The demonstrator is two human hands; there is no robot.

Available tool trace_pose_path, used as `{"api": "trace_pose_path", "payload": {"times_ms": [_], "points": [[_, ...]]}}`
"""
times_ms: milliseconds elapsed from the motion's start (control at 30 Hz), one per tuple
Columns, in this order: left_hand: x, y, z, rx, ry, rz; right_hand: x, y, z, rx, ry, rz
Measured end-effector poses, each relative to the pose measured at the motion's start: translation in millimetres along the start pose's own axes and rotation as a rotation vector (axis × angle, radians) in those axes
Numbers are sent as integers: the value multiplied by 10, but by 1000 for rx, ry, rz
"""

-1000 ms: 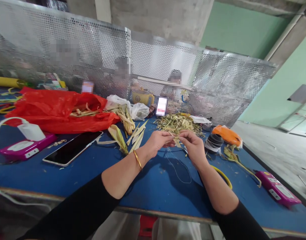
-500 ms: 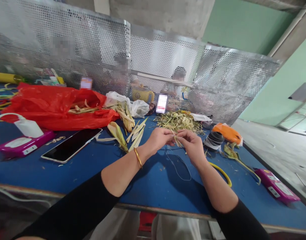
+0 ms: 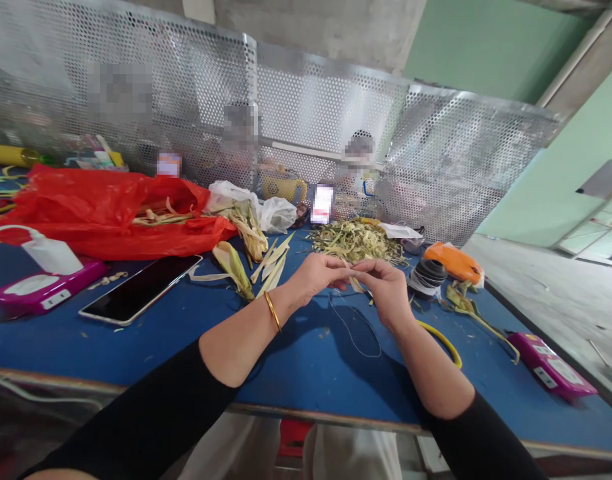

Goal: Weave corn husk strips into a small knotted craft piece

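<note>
My left hand [image 3: 319, 279] and my right hand [image 3: 383, 287] meet fingertip to fingertip over the blue table [image 3: 306, 373]. Both are closed in a pinch on a small pale husk piece [image 3: 357, 285], mostly hidden by the fingers. A thin pale thread [image 3: 355, 340] hangs below them in a loop onto the table. Just behind the hands lies a heap of shredded husk [image 3: 359, 240]. Left of my left hand are loose husk leaves [image 3: 276, 267] and a folded green-yellow husk [image 3: 236, 270].
A red plastic bag [image 3: 86, 207], a phone [image 3: 141, 290] and a purple box [image 3: 46, 287] lie left. On the right are a black spool [image 3: 427, 275], an orange packet [image 3: 453, 263], a yellow ring [image 3: 443, 341] and another purple box [image 3: 553, 367]. A perforated metal screen [image 3: 311, 113] stands behind.
My fingertips have drawn closer together, and less of the husk piece shows between them. The whole view has shifted slightly.
</note>
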State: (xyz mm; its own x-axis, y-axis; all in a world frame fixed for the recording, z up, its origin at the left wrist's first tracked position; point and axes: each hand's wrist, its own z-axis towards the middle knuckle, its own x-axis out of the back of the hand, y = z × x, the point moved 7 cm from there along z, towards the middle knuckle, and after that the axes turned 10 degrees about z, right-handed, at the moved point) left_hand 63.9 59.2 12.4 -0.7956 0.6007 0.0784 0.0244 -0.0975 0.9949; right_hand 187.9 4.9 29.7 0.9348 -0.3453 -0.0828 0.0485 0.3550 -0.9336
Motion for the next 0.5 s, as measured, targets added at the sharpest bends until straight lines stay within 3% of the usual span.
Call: {"api": "trace_pose_path", "payload": {"times_ms": [500], "points": [[-1,-49,-10,109,18,-83,47,7,3,39,63,-77]]}}
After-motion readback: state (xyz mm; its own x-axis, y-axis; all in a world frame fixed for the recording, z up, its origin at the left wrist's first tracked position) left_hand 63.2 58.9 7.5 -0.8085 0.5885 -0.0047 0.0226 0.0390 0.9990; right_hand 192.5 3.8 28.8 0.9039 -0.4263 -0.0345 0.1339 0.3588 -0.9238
